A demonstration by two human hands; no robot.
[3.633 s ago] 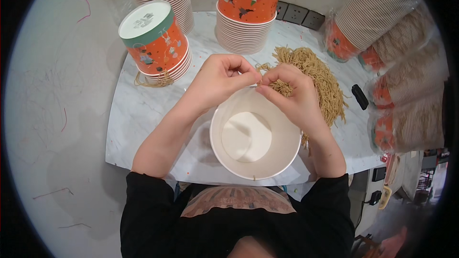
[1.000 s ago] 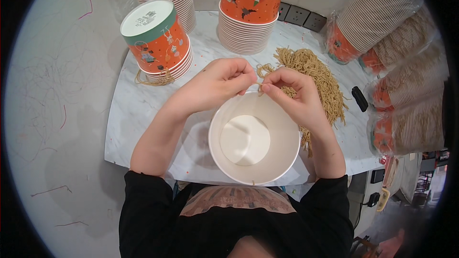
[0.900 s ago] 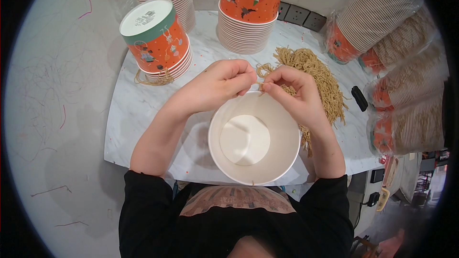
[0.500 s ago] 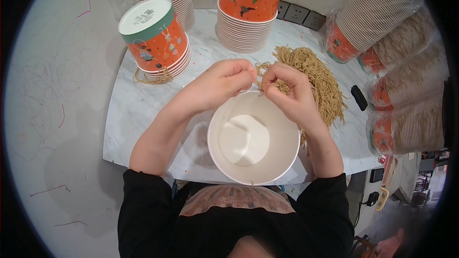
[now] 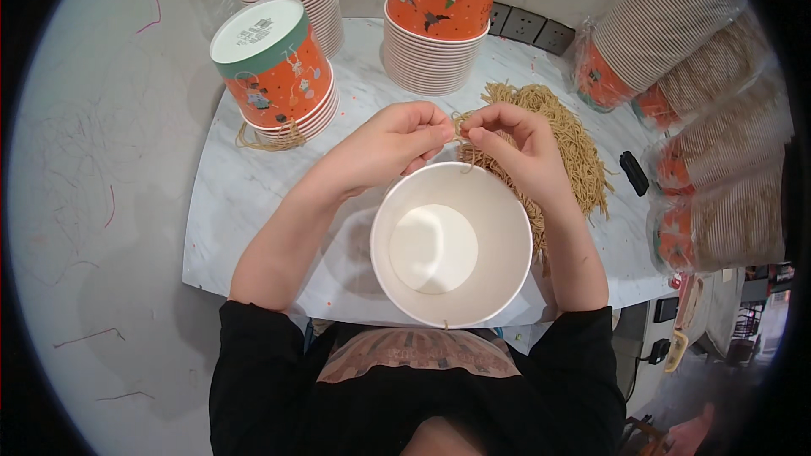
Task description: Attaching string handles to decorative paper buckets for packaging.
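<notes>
A large paper bucket point(image 5: 507, 245) stands open side up in front of me, its white inside showing. Just beyond its far rim, my left hand point(image 5: 404, 137) and my right hand point(image 5: 517, 142) face each other, each closed in a pinch. Between their fingertips runs a thin tan cord point(image 5: 457, 122). A short bit of cord hangs over the bucket's far rim, and another tiny end shows at the near rim. Close behind my right hand lies a big heap of tan cords point(image 5: 568, 131), partly hidden by that hand and forearm.
Upside-down stacks of orange and green buckets point(image 5: 274, 76) stand at the back left and back middle point(image 5: 443, 8). A cord loop lies on the left stack's rim. Plastic-wrapped bucket stacks point(image 5: 667, 25) fill the right. A black object point(image 5: 634, 173) and wall sockets point(image 5: 524, 25) are near the heap.
My right hand has lifted slightly off the bucket's far rim, where a short cord end now shows. The bucket has shifted a touch. Both hands stay pinched close together.
</notes>
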